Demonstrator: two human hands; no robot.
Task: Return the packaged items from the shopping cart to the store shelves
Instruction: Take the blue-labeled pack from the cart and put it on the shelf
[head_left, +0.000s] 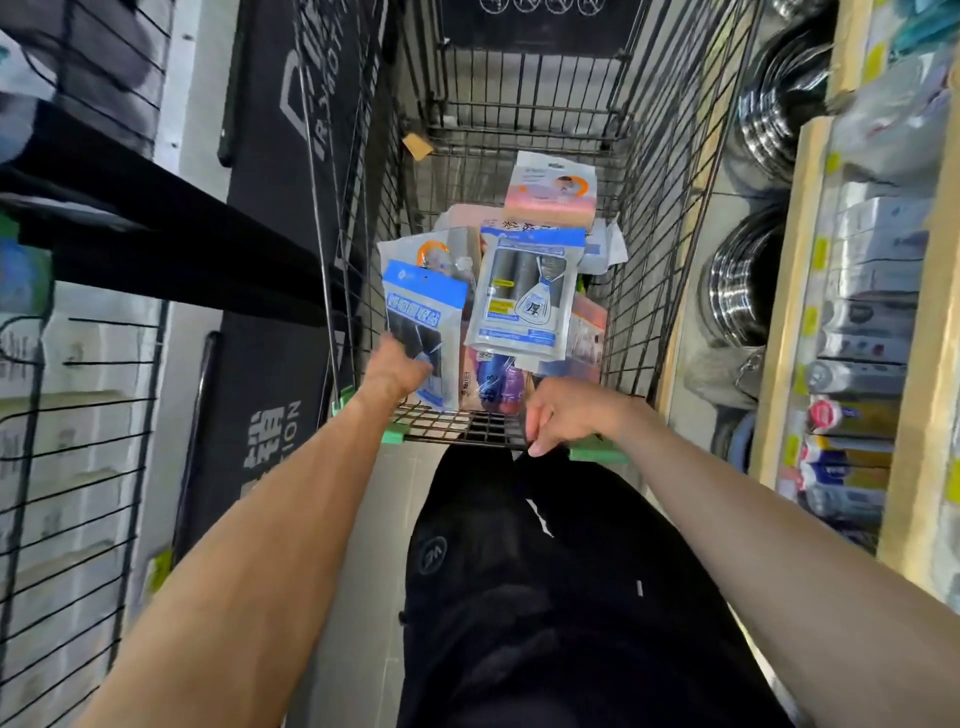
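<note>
A black wire shopping cart (670, 218) stands in front of me, filled with several packaged items. My left hand (397, 371) reaches into its near left side and grips a blue-topped pouch (423, 322) by its lower edge. A second blue-topped pouch of dark rolls (524, 291) lies in the middle of the pile. A pink and white package (551, 189) lies behind it. My right hand (563, 413) rests on the cart's near rim, fingers curled over the wire, holding no package.
Wooden shelves (789, 322) with boxed goods and steel pots (748, 280) line the right side. Black wire racks (78, 467) and a dark shelf stand on the left. A dark floor mat (280, 260) runs beside the cart. My dark trousers fill the foreground.
</note>
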